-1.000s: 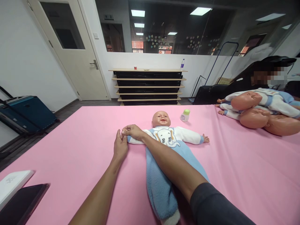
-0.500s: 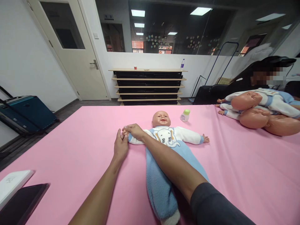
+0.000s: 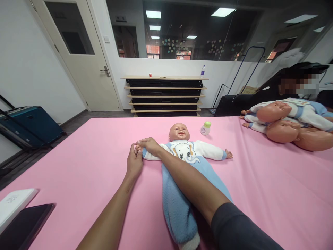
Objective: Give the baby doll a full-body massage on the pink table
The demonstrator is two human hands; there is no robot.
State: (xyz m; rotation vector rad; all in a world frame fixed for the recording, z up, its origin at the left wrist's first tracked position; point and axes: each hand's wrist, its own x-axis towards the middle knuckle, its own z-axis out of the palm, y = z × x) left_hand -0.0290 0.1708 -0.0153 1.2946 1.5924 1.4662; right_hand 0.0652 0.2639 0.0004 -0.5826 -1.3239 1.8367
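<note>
A baby doll (image 3: 179, 132) in a white and blue elephant suit lies on its back on the pink table cover (image 3: 85, 166). At the end of its outstretched arm on the left of the view, my left hand (image 3: 134, 161) is closed on the doll's hand (image 3: 139, 148). My right hand (image 3: 150, 146) closes over the same small hand and cuff from the other side, its forearm crossing above the doll's body. The doll's other arm (image 3: 212, 151) stretches out to the right, untouched. My fingers partly hide the held hand.
Beyond the doll's head stands a small bottle with a green cap (image 3: 205, 128). More dolls (image 3: 283, 130) are piled at the right, near a person in a dark cap (image 3: 299, 78). A white box-like object (image 3: 17, 203) and a dark phone (image 3: 26, 225) lie at the near left.
</note>
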